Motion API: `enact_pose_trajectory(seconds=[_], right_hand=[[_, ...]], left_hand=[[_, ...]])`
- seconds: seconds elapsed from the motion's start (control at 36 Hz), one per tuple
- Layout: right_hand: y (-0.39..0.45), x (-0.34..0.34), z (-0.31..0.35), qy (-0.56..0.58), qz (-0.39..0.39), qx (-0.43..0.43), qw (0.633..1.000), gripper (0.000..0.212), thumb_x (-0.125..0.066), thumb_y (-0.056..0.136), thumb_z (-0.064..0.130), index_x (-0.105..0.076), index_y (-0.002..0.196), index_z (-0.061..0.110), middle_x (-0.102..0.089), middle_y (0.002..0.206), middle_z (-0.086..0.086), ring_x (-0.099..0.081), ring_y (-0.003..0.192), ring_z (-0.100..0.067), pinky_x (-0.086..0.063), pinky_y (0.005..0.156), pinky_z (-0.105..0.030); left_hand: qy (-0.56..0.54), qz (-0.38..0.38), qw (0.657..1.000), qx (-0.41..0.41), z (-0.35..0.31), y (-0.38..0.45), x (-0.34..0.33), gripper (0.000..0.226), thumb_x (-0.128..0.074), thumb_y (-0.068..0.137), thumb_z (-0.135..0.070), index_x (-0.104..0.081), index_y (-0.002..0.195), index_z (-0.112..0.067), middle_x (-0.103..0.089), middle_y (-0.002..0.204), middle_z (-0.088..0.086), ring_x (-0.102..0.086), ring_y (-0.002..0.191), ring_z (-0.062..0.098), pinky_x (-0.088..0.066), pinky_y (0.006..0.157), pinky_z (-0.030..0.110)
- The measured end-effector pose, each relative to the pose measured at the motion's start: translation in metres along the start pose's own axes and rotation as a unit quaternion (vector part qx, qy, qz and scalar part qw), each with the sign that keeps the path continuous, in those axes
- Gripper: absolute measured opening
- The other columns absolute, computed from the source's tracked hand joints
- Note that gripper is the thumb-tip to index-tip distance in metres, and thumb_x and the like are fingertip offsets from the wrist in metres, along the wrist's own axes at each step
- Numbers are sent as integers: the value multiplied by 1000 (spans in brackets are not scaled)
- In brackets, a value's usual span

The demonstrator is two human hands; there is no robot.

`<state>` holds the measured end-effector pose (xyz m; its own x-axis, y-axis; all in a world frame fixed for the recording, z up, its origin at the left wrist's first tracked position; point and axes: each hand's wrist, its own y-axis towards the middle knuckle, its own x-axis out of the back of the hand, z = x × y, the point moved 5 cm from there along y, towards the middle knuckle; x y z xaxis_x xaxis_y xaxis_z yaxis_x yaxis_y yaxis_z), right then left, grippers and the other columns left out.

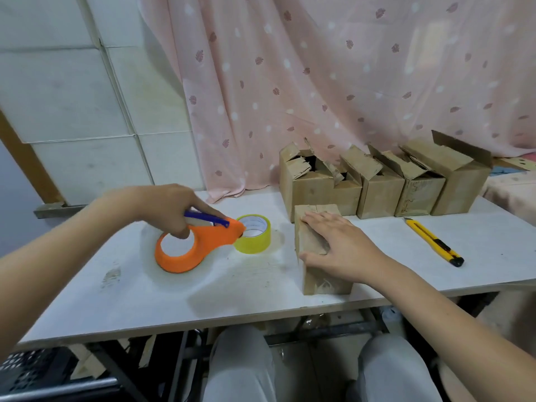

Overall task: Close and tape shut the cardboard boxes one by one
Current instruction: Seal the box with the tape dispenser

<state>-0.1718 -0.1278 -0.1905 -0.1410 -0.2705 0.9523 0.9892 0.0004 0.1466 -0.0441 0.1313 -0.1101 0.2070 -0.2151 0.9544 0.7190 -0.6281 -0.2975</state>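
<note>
Grey-trousered knees (240, 369) sat under the white table (145, 297). On it, the right hand (339, 245) pressed flat, fingers straight, on the closed cardboard box (319, 281). The left hand (171, 207) curled its grip round the orange tape dispenser (191, 250), beside the yellow tape roll (255, 235); four open boxes (377, 192) stood behind.

Matt, worn cardboard boxes (380, 184); glossy orange plastic dispenser (197, 245); scuffed white tabletop (116, 300).

Left hand (171, 208) around orange tape dispenser (191, 248), right hand (339, 248) flat atop closed cardboard box (316, 253).
</note>
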Motion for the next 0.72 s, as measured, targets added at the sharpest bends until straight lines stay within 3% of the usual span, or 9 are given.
enact_pose_trajectory(seconds=[0.06, 0.08, 0.19, 0.25, 0.33, 0.44, 0.56, 0.67, 0.72], right_hand=[[-1, 1, 1, 5, 5, -4, 1000, 81, -55, 91, 60, -23, 159, 29, -15, 166, 10, -10, 152, -9, 2, 110, -15], [-2, 2, 1, 8, 7, -6, 1000, 80, -55, 92, 59, -23, 158, 29, -15, 166, 11, -10, 152, -10, 2, 110, -15], [-1, 2, 1, 17, 12, -11, 1000, 80, -56, 92, 58, -23, 159, 28, -15, 166, 11, -9, 153, -10, -2, 112, -16], [-2, 2, 0, 21, 18, -16, 999, 81, -55, 92, 60, -23, 159, 29, -15, 166, 11, -9, 153, -10, -3, 114, -19], [-2, 3, 1, 28, 18, -21, 999, 78, -47, 93, 66, -26, 158, 28, -17, 165, 11, -10, 152, -11, -4, 116, -21], [-2, 3, 1, 62, 8, -25, 998, 70, -33, 97, 64, -33, 156, 27, -23, 164, 9, -11, 152, -11, 0, 114, -18], [-2, 3, -3, 79, -1, -23, 997, 53, -41, 104, 45, -37, 154, 28, -26, 163, 10, -11, 152, -9, 1, 111, -14], [-1, 6, -2, 102, -7, -19, 995, 51, -47, 104, 40, -40, 153, 25, -28, 162, 9, -12, 151, -10, 3, 112, -13], [0, 7, 0, 74, -7, -3, 997, 53, -45, 104, 41, -40, 153, 22, -31, 161, 4, -14, 151, -9, 10, 118, -21]], left_hand=[[-106, -18, 993, 38, 18, -4, -13, 70, -67, 74, -18, -50, 105, -78, -65, 96, 11, -61, 79, 23, -52, 68, 33], [-150, -28, 986, 62, 26, -6, -21, 65, -69, 75, -18, -55, 105, -73, -67, 97, 12, -61, 80, 26, -52, 67, 37], [-185, -89, 965, 163, 45, -9, -47, 33, -74, 82, -31, -68, 112, -44, -69, 82, 7, -62, 76, 23, -48, 61, 31], [-174, -115, 956, 207, 49, -9, -56, 16, -70, 84, -37, -74, 97, -29, -66, 73, 5, -61, 72, 23, -45, 57, 26], [-176, -130, 938, 270, 53, -6, -72, 25, -65, 85, -32, -62, 71, -11, -57, 65, 6, -52, 61, 23, -35, 53, 25], [-182, -141, 924, 306, 51, 3, -86, 20, -60, 86, -24, -55, 75, -8, -60, 70, 9, -60, 60, 24, -44, 58, 26], [-216, -123, 915, 318, 45, 8, -102, 16, -58, 86, -18, -51, 77, -8, -63, 73, 10, -67, 56, 24, -48, 59, 24], [-202, -124, 913, 331, 41, 9, -108, 22, -59, 88, -19, -45, 73, -10, -56, 71, 7, -57, 57, 21, -39, 52, 25], [-178, -128, 913, 343, 36, 6, -104, 29, -59, 92, -26, -43, 73, -11, -52, 72, 7, -51, 59, 19, -36, 51, 26]])
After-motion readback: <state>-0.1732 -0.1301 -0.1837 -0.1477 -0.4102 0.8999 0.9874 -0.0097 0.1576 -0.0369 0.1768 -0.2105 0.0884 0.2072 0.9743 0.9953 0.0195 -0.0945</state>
